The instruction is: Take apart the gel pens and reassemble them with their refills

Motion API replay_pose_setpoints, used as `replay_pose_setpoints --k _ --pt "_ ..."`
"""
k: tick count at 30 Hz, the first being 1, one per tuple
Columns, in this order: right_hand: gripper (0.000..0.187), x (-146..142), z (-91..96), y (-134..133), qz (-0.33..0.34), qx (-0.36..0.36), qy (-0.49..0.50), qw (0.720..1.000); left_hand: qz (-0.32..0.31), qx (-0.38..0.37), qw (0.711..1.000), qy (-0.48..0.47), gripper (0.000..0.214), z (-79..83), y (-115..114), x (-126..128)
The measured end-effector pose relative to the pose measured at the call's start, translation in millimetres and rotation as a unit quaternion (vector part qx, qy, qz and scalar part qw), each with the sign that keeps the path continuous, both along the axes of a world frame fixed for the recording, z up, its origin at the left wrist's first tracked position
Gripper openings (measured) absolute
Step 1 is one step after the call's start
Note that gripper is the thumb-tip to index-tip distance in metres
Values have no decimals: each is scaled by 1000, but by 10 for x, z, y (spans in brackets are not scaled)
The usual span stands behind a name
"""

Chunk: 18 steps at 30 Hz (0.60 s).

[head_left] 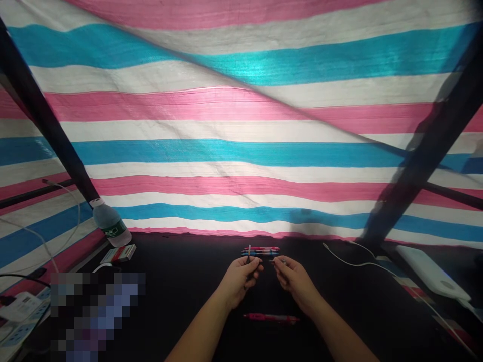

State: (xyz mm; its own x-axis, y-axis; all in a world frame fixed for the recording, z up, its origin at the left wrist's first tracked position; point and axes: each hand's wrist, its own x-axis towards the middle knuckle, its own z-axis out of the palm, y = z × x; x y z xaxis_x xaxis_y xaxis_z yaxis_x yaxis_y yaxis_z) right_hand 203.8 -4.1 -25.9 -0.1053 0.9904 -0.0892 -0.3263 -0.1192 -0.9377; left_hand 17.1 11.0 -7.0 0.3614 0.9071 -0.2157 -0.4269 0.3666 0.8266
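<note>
A slim piece [249,253] is pinched upright between the thumb and fingers of the left hand [238,281], while a small part [271,260], too tiny to be identified, is gripped at the fingertips of the right hand [296,279]; a narrow gap is left between the hands above the black tabletop [177,286]. Red and blue pens [264,250] are laid in a cluster just beyond, toward the far edge, and a pink pen [271,318] is set on the nearer side. The small part could be dropped, it is judged, should the fingertip hold slacken, and could be lost against the dark surface; the clustered pens could be set rolling by a brushing knuckle. At the far left corner, a capped bottle [110,223] is stood, the level of any liquid inside not clearly shown. A small carton [118,254] is placed just beside it, its contents hidden from view.
</note>
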Motion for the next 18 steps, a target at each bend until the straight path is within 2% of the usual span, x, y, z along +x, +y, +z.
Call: replay_pose_setpoints --k 6,12,18 --pt "45 -29 38 -36 -23 29 -83 996 -11 23 999 22 42 -16 1 9" --pt "42 -33 116 -82 -64 99 -161 980 -9 72 994 81 40 1 1 3" --pt "44 -71 200 -144 -39 136 -231 963 -33 109 982 154 38 -2 -18 1"
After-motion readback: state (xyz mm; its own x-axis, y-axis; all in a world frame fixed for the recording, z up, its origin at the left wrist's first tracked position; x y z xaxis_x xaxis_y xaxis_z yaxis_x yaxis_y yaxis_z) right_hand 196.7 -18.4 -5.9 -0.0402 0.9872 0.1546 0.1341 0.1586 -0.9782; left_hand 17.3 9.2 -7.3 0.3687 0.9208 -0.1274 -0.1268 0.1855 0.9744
